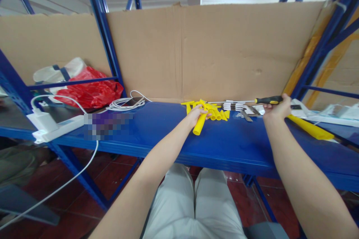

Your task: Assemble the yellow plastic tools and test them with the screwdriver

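Observation:
My left hand (pixel 196 114) is closed around a yellow plastic tube (pixel 199 125) that points toward me, at the edge of a heap of several yellow plastic pieces (pixel 217 114) on the blue shelf (pixel 157 130). My right hand (pixel 276 110) grips a screwdriver by its black-and-yellow handle (pixel 268 100); the thin metal shaft (pixel 232 101) runs left, level above the heap. Small metal parts (pixel 246 114) lie between my two hands.
A cardboard sheet (pixel 196 52) backs the shelf. White cables (pixel 126 102), a white power strip with a charger (pixel 46 123) and a red plastic bag (pixel 89 91) lie at the left. A long yellow piece (pixel 311 129) and white items (pixel 336 114) sit at the right. Blue rack posts (pixel 103 30) stand around.

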`<state>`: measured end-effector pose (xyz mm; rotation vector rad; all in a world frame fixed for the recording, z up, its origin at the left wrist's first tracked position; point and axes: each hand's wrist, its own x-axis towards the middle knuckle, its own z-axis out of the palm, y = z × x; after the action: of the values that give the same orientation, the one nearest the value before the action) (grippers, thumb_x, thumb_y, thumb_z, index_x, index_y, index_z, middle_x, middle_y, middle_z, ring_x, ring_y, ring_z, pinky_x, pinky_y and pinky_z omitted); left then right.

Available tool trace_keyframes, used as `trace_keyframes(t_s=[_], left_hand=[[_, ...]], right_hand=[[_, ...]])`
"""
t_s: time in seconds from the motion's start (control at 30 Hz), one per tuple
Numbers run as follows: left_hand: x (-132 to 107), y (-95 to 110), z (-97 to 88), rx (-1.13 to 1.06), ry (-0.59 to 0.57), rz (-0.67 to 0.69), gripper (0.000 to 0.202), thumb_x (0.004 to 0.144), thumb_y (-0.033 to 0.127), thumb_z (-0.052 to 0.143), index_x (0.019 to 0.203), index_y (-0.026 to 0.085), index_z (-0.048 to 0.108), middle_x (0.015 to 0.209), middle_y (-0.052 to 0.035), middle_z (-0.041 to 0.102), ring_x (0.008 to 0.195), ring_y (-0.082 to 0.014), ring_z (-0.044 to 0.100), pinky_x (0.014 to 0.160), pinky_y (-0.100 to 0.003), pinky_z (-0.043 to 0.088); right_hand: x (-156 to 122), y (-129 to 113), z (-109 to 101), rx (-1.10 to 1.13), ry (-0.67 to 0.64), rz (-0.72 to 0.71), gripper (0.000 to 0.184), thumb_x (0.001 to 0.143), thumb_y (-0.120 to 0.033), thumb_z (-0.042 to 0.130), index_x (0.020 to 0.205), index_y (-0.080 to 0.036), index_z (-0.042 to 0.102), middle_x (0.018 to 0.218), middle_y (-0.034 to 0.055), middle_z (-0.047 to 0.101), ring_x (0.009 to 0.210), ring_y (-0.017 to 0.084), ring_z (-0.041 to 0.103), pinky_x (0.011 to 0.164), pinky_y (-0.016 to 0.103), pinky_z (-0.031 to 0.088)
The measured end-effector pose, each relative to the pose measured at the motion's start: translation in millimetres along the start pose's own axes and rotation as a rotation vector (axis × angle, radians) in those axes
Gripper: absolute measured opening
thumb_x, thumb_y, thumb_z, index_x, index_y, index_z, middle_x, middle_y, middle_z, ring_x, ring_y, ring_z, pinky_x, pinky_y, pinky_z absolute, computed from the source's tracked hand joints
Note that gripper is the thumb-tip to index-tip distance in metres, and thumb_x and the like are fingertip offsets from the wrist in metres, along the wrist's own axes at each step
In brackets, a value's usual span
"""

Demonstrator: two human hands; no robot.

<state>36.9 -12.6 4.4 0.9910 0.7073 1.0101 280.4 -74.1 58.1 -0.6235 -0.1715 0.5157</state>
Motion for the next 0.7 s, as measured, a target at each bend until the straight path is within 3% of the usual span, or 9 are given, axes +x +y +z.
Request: trace_keyframes(t_s=[0.4, 0.57, 0.7], left_hand=[[1.5, -1.4, 0.1, 0.045, 0.015, 0.027, 0.066, 0.071, -0.007, 0.05, 0.131, 0.02, 0.045, 0.125, -0.0138, 0.063, 0.065, -0.013, 0.069, 0.044, -0.019, 0.046], [1.7, -0.4, 0.5, 0.217, 0.074, 0.097, 0.07, 0.065, -0.008, 0.055, 0.129, 0.018, 0.048, 0.114, -0.0115, 0.068, 0.06, -0.0113, 0.066, 0.043, -0.017, 0.044], [0.9, -1.5, -0.7, 0.403, 0.148, 0.198, 0.073, 0.061, -0.009, 0.055, 0.129, 0.019, 0.05, 0.124, -0.0116, 0.064, 0.06, -0.0095, 0.063, 0.044, -0.016, 0.042]], right_hand=[[4.2, 0.7, -0.6, -0.018, -0.003, -0.006, 0.023, 0.094, -0.019, 0.04, 0.071, -0.02, 0.038, 0.051, -0.0084, 0.042, 0.03, 0.005, 0.031, 0.026, 0.016, 0.026], [-4.6, -2.8, 1.7, -0.048, -0.039, 0.038, 0.023, 0.095, -0.02, 0.04, 0.072, -0.021, 0.037, 0.051, -0.0091, 0.04, 0.031, 0.005, 0.03, 0.028, 0.016, 0.028], [-6.7, -3.4, 1.4, -0.068, -0.073, 0.096, 0.025, 0.097, -0.023, 0.038, 0.072, -0.021, 0.038, 0.051, -0.0083, 0.04, 0.032, 0.005, 0.03, 0.03, 0.015, 0.033]])
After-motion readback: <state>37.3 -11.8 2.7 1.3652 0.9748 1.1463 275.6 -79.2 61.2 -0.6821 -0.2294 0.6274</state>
